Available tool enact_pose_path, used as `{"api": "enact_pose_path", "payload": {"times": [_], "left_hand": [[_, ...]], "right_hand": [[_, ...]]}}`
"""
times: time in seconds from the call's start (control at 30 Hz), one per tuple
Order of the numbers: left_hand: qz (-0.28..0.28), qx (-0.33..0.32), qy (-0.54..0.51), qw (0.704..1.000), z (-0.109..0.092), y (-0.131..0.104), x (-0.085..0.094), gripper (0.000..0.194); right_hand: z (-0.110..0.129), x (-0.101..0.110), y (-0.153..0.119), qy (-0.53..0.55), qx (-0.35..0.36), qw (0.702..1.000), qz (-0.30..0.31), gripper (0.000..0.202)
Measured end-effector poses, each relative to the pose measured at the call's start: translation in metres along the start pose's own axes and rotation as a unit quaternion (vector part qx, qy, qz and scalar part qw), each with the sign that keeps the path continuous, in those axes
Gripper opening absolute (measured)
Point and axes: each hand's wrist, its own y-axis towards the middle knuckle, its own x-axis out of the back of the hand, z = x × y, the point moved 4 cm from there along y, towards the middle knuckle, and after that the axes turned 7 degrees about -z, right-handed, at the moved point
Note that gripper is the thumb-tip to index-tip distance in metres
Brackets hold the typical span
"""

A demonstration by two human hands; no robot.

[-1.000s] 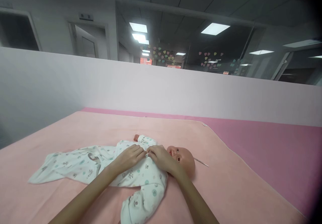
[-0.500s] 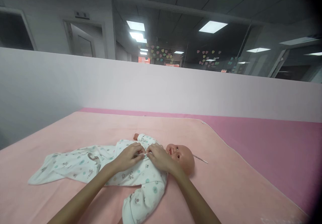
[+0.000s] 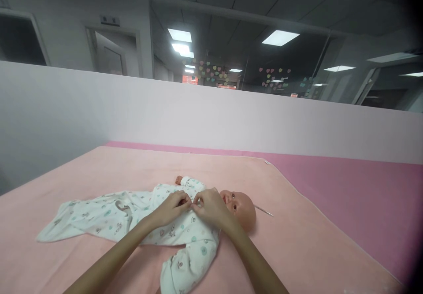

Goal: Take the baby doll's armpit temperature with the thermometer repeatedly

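A baby doll (image 3: 243,210) lies on its back on the peach blanket, its head to the right. It wears a white patterned garment (image 3: 194,252), whose long lower part stretches left and has an opening with a greyish thing inside. My left hand (image 3: 173,206) pinches the fabric at the middle of the chest. Close beside it, my right hand (image 3: 208,205) pinches the garment near the neck. The fingertips nearly touch, and the bit of cloth between them is mostly hidden. One small doll hand (image 3: 179,180) sticks out of the far sleeve.
The peach blanket (image 3: 297,241) covers a pink surface (image 3: 357,192). A thin stick-like object (image 3: 264,210) lies beyond the doll's head. Behind stands a low white wall (image 3: 231,117), with glass panels bearing heart-shaped stickers above it.
The fingers of both hands have shifted slightly at the chest, and my right hand has curled more, its knuckles raised. The doll lies almost as before.
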Motion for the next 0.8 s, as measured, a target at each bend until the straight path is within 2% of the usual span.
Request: {"api": "enact_pose_path", "payload": {"times": [0.13,0.27,0.47,0.53,0.7,0.8], "left_hand": [[-0.012,0.037,-0.031,0.999,0.007,0.0,-0.003,0.027],[-0.014,0.051,-0.036,0.998,0.007,0.0,-0.004,0.026],[-0.059,-0.01,0.125,0.99,-0.004,-0.001,0.003,0.023],[-0.032,0.0,0.145,0.989,-0.001,-0.002,0.013,0.024],[0.137,0.051,0.057,0.988,0.011,-0.011,0.044,0.029],[0.165,0.049,0.049,0.984,0.013,-0.015,0.052,0.028]], "right_hand": [[0.004,-0.006,-0.002,-0.048,-0.006,0.999,-0.01,0.01],[0.001,-0.014,-0.001,-0.052,-0.046,0.998,-0.006,0.007],[0.001,-0.02,-0.003,-0.051,-0.024,0.998,-0.015,0.006],[0.003,-0.018,-0.004,-0.048,-0.014,0.998,-0.028,0.002],[0.018,-0.021,-0.007,-0.016,0.062,0.997,-0.043,0.022],[0.025,-0.035,-0.009,-0.021,0.105,0.994,-0.035,0.016]]}}
